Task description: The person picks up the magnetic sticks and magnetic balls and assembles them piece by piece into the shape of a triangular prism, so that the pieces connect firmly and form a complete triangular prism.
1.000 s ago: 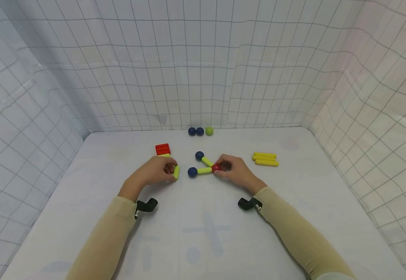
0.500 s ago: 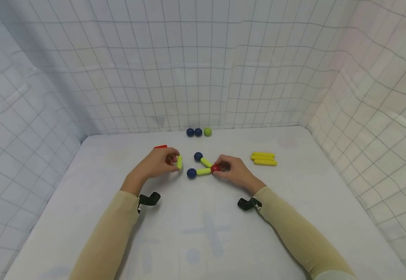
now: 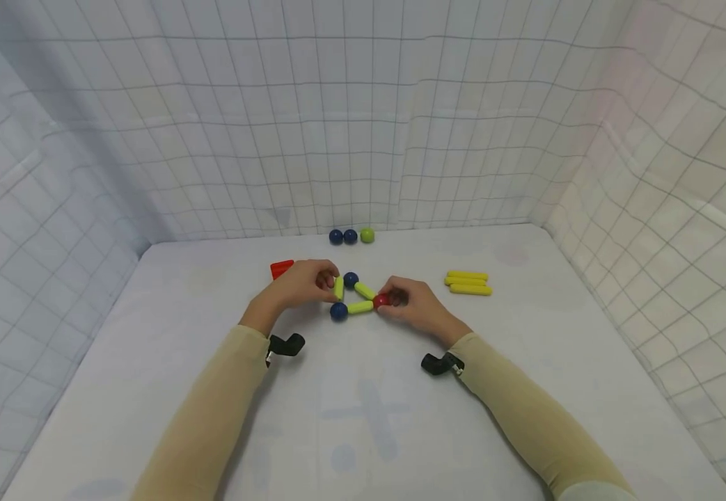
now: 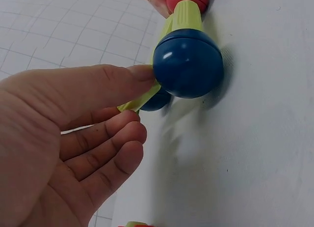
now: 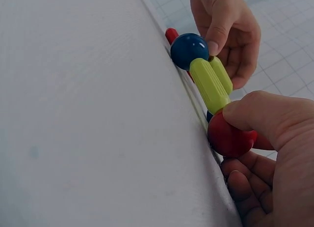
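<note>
My left hand pinches a short yellow-green stick between thumb and fingers, beside two dark blue balls. The nearer blue ball is at the stick's lower end and close to the thumb in the left wrist view; the farther one lies by its upper end. From each ball a yellow-green stick runs to a red ball, forming a V. My right hand holds that red ball with thumb and fingers. Whether the pinched stick touches both blue balls I cannot tell.
Red sticks lie behind my left hand, partly covered by it. At the table's back edge sit two blue balls and a green ball. Three yellow sticks lie to the right. Gridded white cloth hangs behind the table.
My left hand has carried the yellow-green stick rightward to the two blue balls, uncovering part of the red sticks. My right hand has stayed on the red ball.
</note>
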